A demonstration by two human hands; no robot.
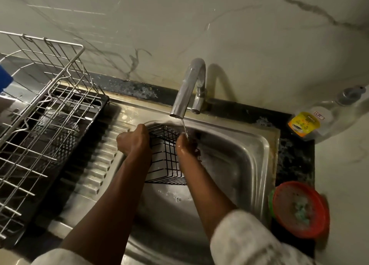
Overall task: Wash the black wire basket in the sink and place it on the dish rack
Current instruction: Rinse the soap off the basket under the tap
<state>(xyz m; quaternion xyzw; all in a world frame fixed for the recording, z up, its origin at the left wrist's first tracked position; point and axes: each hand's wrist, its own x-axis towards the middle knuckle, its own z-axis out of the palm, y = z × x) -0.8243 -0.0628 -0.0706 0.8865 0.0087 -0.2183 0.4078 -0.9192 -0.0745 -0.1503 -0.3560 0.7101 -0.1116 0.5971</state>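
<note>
Below the faucet (pixel 188 88), a person's left hand (pixel 132 139) and right hand (pixel 186 146) each clasp a side of the black wire basket (pixel 165 156) inside the sink (pixel 249 154). It looks light, rigid and wet-slick; its side wires offer grip. Its long axis runs away from the faucet.

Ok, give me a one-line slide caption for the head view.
Both hands, left hand and right hand, hold the black wire basket under the running tap.
</note>
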